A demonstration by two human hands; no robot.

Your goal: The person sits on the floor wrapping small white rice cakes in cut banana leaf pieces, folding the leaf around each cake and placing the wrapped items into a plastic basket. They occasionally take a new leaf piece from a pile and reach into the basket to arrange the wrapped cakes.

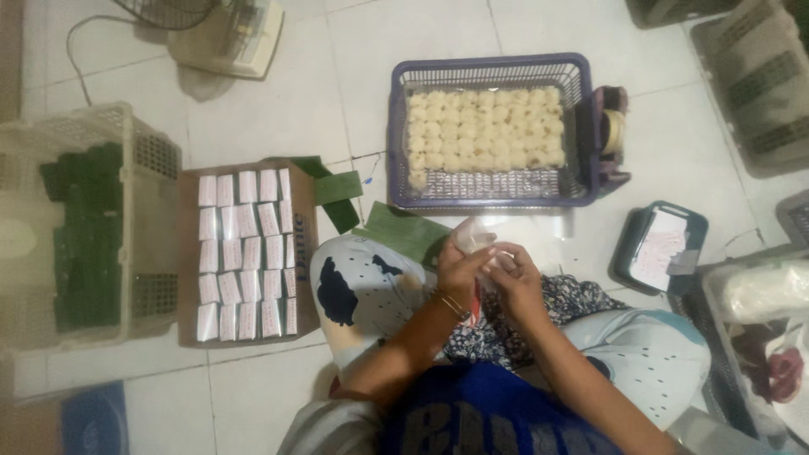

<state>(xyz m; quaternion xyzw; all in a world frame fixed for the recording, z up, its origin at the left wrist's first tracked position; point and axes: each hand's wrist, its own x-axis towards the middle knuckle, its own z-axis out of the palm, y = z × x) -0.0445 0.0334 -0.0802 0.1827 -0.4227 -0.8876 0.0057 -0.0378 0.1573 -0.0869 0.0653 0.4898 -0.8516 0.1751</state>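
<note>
Head view, items listed outward from your hands.

1. Left hand (459,268): raised over your lap, fingers curled onto a small clear bag (472,234); a thin bangle (451,302) sits on the wrist.
2. Right hand (516,278): touching the left hand, fingers pinched on the same bag from the other side. What is inside the bag is too blurred to tell.
3. Bag: held between both hands, above your knees, its top sticking up just past the fingertips.
4. Leaf (404,232): a green sheet on the floor, just ahead and left of your left hand, partly under your knee.
5. Basket (489,69): purple, well ahead of both hands, holding close rows of pale round cakes (484,131) that fill its far part; the near strip is bare.
6. Tape holder (613,131): touching the basket's right wall, ahead and right of your right hand.
7. Box (305,221): brown cardboard, left of your left hand, packed with upright rows of white packets (244,253). More folded green leaf pieces (335,190) lie at its far right corner.
8. Crate (143,152): pale, farther left beyond the box, with a dark green stack (84,236) inside.
9. Tray (661,246): dark, right of your right hand, carrying a white paper.
10. Fan base (227,38): far ahead and left, on the tiled floor (337,76).
11. Bin (716,303): at the far right, holding a white wrapped roll (763,291).
</note>
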